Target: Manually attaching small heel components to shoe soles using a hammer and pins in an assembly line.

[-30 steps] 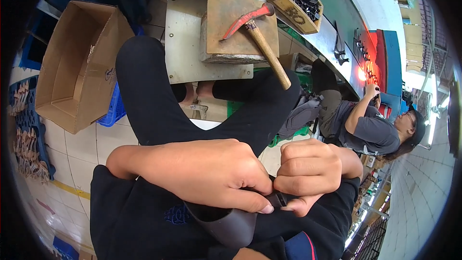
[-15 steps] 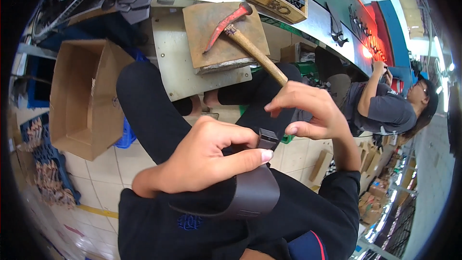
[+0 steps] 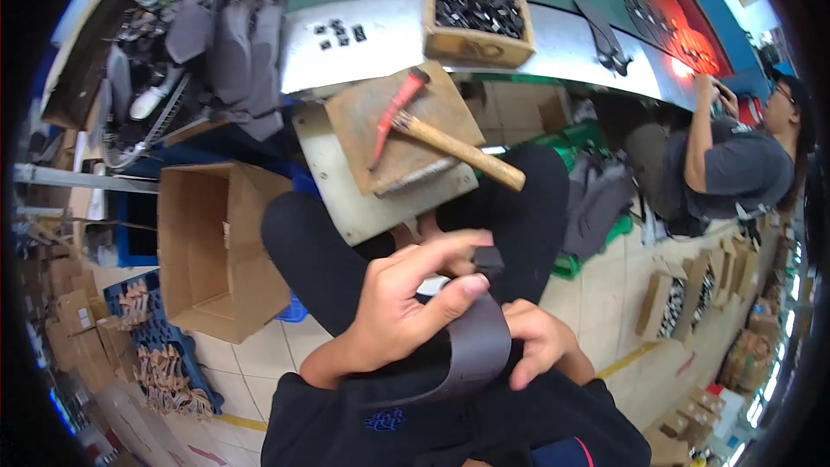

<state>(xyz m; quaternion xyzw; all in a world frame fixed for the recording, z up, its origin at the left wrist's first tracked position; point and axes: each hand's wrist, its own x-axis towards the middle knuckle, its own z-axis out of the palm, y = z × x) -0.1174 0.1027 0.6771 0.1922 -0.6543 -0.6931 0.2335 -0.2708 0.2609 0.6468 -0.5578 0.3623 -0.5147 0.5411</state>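
Your left hand (image 3: pixel 406 294) pinches the black clip (image 3: pixel 489 260) between thumb and forefinger, at the upper end of the dark strap (image 3: pixel 480 346). The strap is in front of you, above the body; it is held so, I think, to keep this end raised and easy to see. Your right hand (image 3: pixel 543 337) is just beside the strap, fingers loosely apart with nothing seen between them; if they touch it, I cannot tell. The strap's long axis is not straight: the clip end points away from you, then the strap bends down and goes back to your left. The hammer (image 3: pixel 437 136) lies on the block (image 3: pixel 354 117), its handle past the edge, probably for easy grasping.
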